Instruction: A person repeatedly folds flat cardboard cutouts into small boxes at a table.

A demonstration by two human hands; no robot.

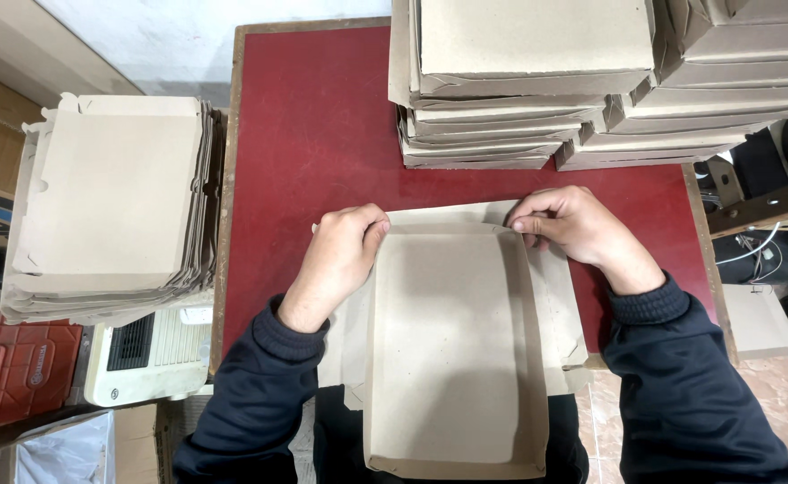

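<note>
Cardboard tray (452, 350) half-folded under my two hands, lying on the near part of the red table (313, 134).

The tray's side walls stand up, its near end hangs past the table edge over my lap, and flat flaps spread beside it. My left hand (340, 260) curls shut over the far left corner, fingers pressing the wall there. My right hand (573, 224) pinches the far right corner between thumb and fingertips. Beyond my hands, finished boxes (528, 81) sit stacked at the table's far edge. Off the table to my left stands a pile of flat blanks (112, 197), above a white appliance (147, 354) and a red crate (17, 372).
</note>
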